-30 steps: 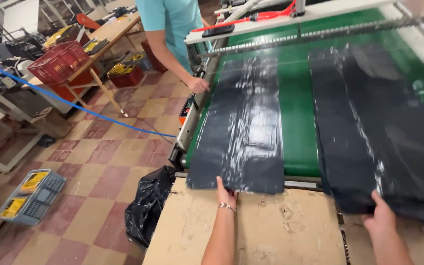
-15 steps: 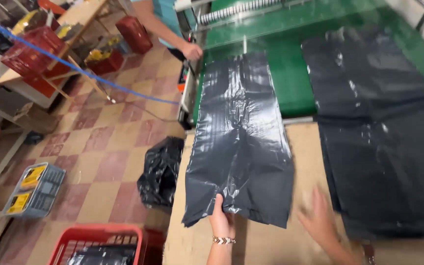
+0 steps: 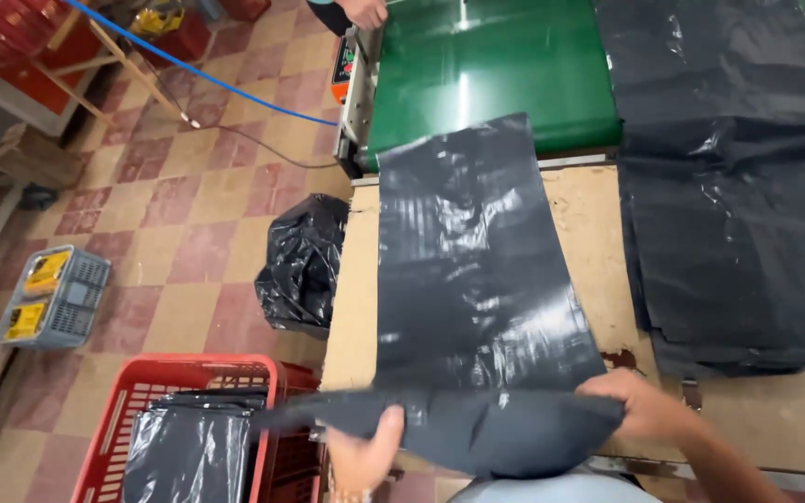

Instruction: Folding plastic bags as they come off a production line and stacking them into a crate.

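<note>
On the brown table (image 3: 589, 224), both hands, left hand (image 3: 365, 456) and right hand (image 3: 640, 405), grip a black bag (image 3: 468, 298).

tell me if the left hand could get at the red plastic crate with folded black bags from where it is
Probably yes: the left hand grips the black plastic sheet right beside the red plastic crate, with nothing between, though it must release first.

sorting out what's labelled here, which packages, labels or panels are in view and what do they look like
Control panel: small orange and white plate on the end of the green conveyor.
Yellow packages: two flat ones in the grey crate on the floor, far left.
Yellow item: in a red crate at the top, too blurred to tell.
Black plastic bag: plain, no label showing, held by the left hand and right hand.
</note>
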